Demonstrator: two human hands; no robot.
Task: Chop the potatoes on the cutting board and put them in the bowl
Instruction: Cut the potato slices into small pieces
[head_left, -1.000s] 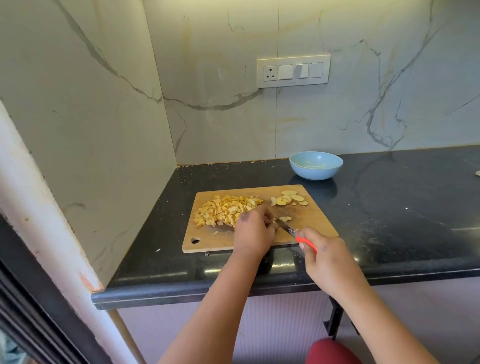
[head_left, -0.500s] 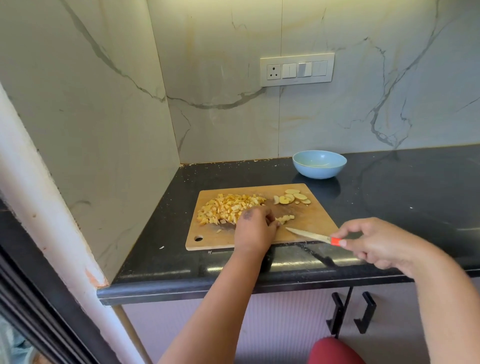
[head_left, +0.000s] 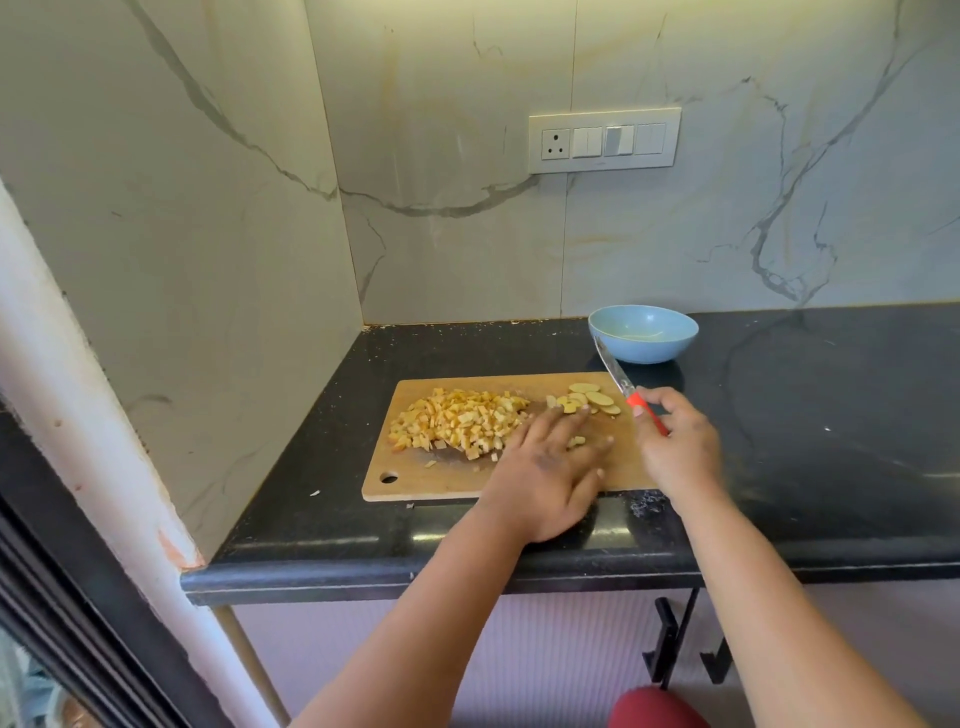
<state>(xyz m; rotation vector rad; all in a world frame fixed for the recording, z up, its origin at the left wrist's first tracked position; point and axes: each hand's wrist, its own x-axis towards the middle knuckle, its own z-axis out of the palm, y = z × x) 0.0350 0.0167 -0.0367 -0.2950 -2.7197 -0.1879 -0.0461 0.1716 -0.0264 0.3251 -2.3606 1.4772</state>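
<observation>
Marble-veined wall panels (head_left: 727, 234) meet in a corner behind a black stone countertop (head_left: 831, 441), and a white switch plate (head_left: 604, 140) with one round-pin socket and several rockers is fixed to the back wall; no writing on it can be read. On the countertop lies a light wooden cutting board (head_left: 441, 480) with a hanging hole near its front left corner. Spread over the left half of the board is a heap of diced potato (head_left: 460, 421), small yellow-orange cubes, some showing paler cut faces, with a few stray bits lying loose toward the front. Near the back right corner of the board sit several potato slices (head_left: 592, 400), pale oval rounds overlapping one another, uncut. The left hand (head_left: 550, 467) lies flat over the middle of the board, fingers straight and spread, fingertips reaching to the near edge of the slices and just beside the diced heap. The right hand (head_left: 675, 447) hovers over the board's right edge with fingers curled around the red handle of a small knife (head_left: 621, 382), its steel blade pointing up and away toward the bowl. A light blue bowl (head_left: 643, 332) stands on the countertop just behind the board's right corner, with no potato visible in it. Black hooks (head_left: 675, 644) hang under the counter's front edge.
</observation>
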